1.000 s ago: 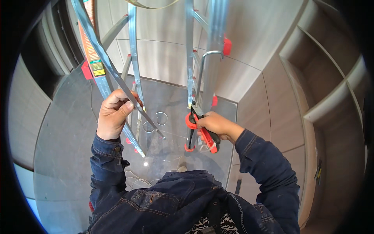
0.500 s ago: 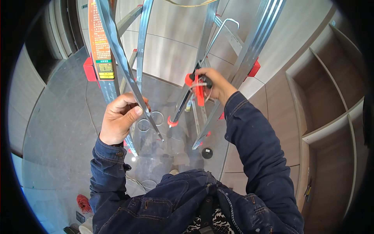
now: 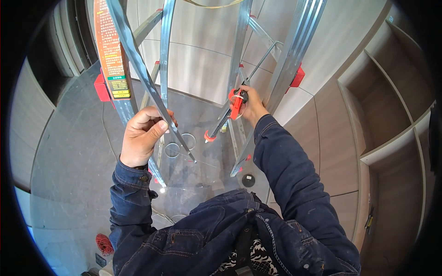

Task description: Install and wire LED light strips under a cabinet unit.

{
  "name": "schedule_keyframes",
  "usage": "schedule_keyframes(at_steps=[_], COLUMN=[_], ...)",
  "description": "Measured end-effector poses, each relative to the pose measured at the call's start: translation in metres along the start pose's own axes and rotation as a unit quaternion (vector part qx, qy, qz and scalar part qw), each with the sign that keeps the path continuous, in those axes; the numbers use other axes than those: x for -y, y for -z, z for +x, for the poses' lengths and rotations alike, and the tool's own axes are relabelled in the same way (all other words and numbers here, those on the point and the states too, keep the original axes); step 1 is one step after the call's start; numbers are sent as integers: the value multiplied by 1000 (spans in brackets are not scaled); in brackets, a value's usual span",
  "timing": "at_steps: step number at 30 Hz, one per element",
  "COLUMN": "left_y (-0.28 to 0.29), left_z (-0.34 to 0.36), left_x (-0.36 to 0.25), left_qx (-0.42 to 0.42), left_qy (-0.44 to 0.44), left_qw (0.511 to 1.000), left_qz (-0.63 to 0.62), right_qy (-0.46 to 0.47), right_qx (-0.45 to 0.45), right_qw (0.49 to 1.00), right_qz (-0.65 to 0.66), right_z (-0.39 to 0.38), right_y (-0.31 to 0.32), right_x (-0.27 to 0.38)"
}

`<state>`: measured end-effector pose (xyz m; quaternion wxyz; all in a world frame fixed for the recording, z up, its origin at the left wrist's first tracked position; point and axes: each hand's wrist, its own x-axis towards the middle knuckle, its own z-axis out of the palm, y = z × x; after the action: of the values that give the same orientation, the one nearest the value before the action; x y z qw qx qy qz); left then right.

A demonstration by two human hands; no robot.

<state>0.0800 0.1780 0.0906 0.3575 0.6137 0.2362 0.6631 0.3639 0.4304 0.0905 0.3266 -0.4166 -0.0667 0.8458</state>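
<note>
My left hand (image 3: 145, 133) pinches a long, narrow metal strip (image 3: 177, 135) that slants from the top left down toward the middle. My right hand (image 3: 252, 102) is closed on a red and black caulking gun (image 3: 236, 106), its tube angled down to a red end and its bent metal rod pointing up. An aluminium stepladder stands around both hands: its left rail (image 3: 125, 110) carries an orange label and a red fitting, and its right rail (image 3: 297, 32) has a red fitting behind my right hand.
Wood-look cabinet panels (image 3: 202, 64) line the back and right, with open shelves (image 3: 386, 92) on the right. A doorway (image 3: 55, 55) is at the left. On the grey floor (image 3: 73, 152) are metal rings (image 3: 172, 150), a black disc (image 3: 248, 180), cables (image 3: 107, 129) and red cord (image 3: 104, 244).
My right hand has risen with the caulking gun, which now slants toward the lower left. My left hand stays on the strip, and the view of the ladder has shifted slightly.
</note>
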Motion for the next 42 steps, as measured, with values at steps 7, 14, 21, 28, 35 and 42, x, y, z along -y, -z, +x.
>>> schedule_keyframes(at_steps=[7,14,21,28,35,42], left_y=[6,11,8,1,-13,-41], left_z=[32,63,71,77,85,85], left_x=[-1,-8,-10,-17,-25,-36], left_qx=[-46,-49,8,24,41,60], left_qy=[41,55,38,6,-3,-29], left_qw=[998,997,999,999,999,998], left_qz=[6,8,-13,-25,-32,-12], right_qy=[220,327,345,379,377,377], right_qx=[59,-24,14,-49,-70,-57], right_qw=[962,933,920,905,895,875], right_qz=[-149,-149,-188,-189,-227,-299], right_z=[33,36,40,17,7,-24], right_y=[14,-10,10,-3,8,19], right_x=[-11,-20,-20,-49,-58,-76])
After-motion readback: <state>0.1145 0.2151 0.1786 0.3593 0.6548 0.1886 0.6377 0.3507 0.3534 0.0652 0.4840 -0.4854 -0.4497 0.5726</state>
